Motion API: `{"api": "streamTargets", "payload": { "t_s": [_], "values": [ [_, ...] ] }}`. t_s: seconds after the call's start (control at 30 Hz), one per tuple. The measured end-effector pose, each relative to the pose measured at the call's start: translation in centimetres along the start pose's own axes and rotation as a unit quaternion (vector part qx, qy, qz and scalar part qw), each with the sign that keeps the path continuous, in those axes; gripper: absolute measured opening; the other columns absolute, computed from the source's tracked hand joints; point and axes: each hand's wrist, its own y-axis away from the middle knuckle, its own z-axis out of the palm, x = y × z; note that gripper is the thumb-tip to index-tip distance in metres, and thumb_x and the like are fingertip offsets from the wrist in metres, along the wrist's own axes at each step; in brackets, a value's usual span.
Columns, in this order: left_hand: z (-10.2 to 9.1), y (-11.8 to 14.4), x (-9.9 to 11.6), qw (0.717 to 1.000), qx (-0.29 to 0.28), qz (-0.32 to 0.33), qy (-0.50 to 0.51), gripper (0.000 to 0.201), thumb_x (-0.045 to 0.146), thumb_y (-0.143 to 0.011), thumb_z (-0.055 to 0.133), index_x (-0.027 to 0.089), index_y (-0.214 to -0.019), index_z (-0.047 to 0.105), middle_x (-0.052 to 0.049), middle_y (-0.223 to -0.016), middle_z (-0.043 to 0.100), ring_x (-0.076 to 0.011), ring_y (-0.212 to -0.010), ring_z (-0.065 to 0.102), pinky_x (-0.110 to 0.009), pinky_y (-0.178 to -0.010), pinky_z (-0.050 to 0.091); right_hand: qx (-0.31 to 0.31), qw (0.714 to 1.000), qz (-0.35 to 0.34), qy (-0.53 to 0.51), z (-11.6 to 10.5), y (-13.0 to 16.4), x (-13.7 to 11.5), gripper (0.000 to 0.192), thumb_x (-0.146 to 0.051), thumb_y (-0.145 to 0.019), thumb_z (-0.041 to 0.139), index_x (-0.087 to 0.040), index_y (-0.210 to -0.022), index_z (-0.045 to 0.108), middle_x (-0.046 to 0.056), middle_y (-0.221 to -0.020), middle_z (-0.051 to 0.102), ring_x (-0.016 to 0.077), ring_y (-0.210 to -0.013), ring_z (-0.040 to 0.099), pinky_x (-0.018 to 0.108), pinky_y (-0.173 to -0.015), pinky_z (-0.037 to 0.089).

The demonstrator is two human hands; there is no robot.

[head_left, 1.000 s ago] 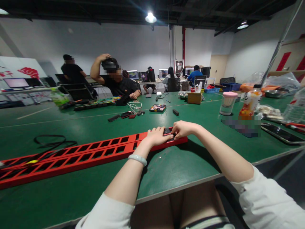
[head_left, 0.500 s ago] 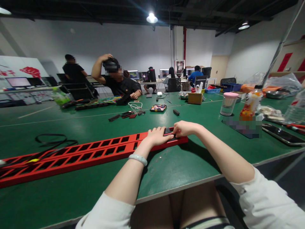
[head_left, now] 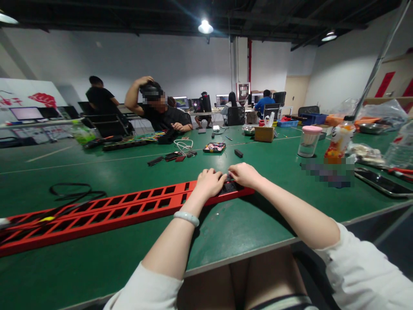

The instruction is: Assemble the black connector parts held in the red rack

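A long red slotted frame (head_left: 129, 209) lies slantwise on the green table, with two rows of rectangular openings. My left hand (head_left: 209, 185), a pale bangle at its wrist, is wrapped over the frame near its right end, fingers bent over the far side. Beside it, black pieces (head_left: 230, 187) sit in the frame's end. My right hand (head_left: 245, 175) is closed in a pinch over the far edge of these pieces; whatever is between its fingertips is hidden. A black cable (head_left: 75, 189) and a yellow tie (head_left: 47, 219) lie across the frame's left part.
Beyond the frame lie a small black block (head_left: 238, 153), a tray of small parts (head_left: 214, 147) and a white cable (head_left: 183, 146). To the right stand a pink-lidded cup (head_left: 309, 142), a drink bottle (head_left: 340, 140) and a phone (head_left: 383, 182). A person (head_left: 164, 110) sits opposite.
My right hand has shifted slightly left and towards the far edge. My left hand has drawn back a little to the left, so more of the black pieces shows between the hands.
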Motion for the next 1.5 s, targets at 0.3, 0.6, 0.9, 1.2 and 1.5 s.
{"api": "streamTargets", "payload": {
  "t_s": [0.3, 0.6, 0.9, 1.2, 1.5],
  "values": [
    [-1.2, -0.3, -1.3, 0.996, 0.019, -0.083, -0.013, 0.058, 0.051, -0.085, 0.012, 0.019, -0.098, 0.058, -0.011, -0.095, 0.062, -0.0251, -0.088, 0.057, -0.033, -0.072, 0.043, -0.039, 0.999, -0.019, 0.000, 1.5, -0.3, -1.1, 0.041, -0.042, -0.088, 0.024, -0.024, -0.113, 0.051, 0.008, -0.104, 0.062, 0.0207, -0.096, 0.056, 0.030, -0.078, 0.035],
    [-1.1, -0.3, -1.1, 0.998, 0.001, -0.060, -0.020, 0.049, 0.048, -0.084, 0.021, 0.021, -0.097, 0.060, -0.011, -0.096, 0.062, -0.0255, -0.088, 0.058, -0.033, -0.071, 0.044, -0.064, 0.998, -0.011, -0.007, 1.7, -0.8, -1.3, 0.044, -0.048, -0.086, 0.024, -0.023, -0.108, 0.053, 0.008, -0.105, 0.061, 0.0215, -0.096, 0.055, 0.032, -0.078, 0.036],
    [-1.1, -0.3, -1.2, 0.997, 0.034, -0.056, -0.045, 0.040, 0.038, -0.083, 0.030, 0.016, -0.094, 0.061, -0.013, -0.091, 0.063, -0.0259, -0.086, 0.059, -0.033, -0.070, 0.046, -0.065, 0.998, -0.002, -0.017, 2.2, -1.0, -1.2, 0.044, -0.049, -0.086, 0.025, -0.023, -0.109, 0.052, 0.007, -0.105, 0.061, 0.0217, -0.095, 0.056, 0.031, -0.078, 0.037],
    [-1.5, 0.2, 0.3, 0.995, 0.041, -0.070, -0.062, 0.030, 0.029, -0.081, 0.039, 0.011, -0.091, 0.061, -0.015, -0.085, 0.064, -0.0259, -0.082, 0.061, -0.032, -0.068, 0.047, -0.053, 0.998, -0.007, -0.023, 2.7, -1.1, -0.8, 0.043, -0.049, -0.085, 0.027, -0.024, -0.109, 0.052, 0.008, -0.106, 0.061, 0.0232, -0.095, 0.056, 0.033, -0.077, 0.038],
    [-0.2, -0.3, -0.6, 0.990, 0.058, -0.125, 0.005, 0.030, 0.030, -0.076, 0.045, 0.011, -0.087, 0.066, -0.016, -0.085, 0.065, -0.0252, -0.082, 0.061, -0.030, -0.070, 0.047, -0.038, 0.996, 0.008, -0.082, 3.1, -1.4, -0.7, 0.043, -0.053, -0.080, 0.038, -0.024, -0.109, 0.053, 0.006, -0.107, 0.061, 0.0220, -0.098, 0.055, 0.032, -0.081, 0.037]
  ]
}}
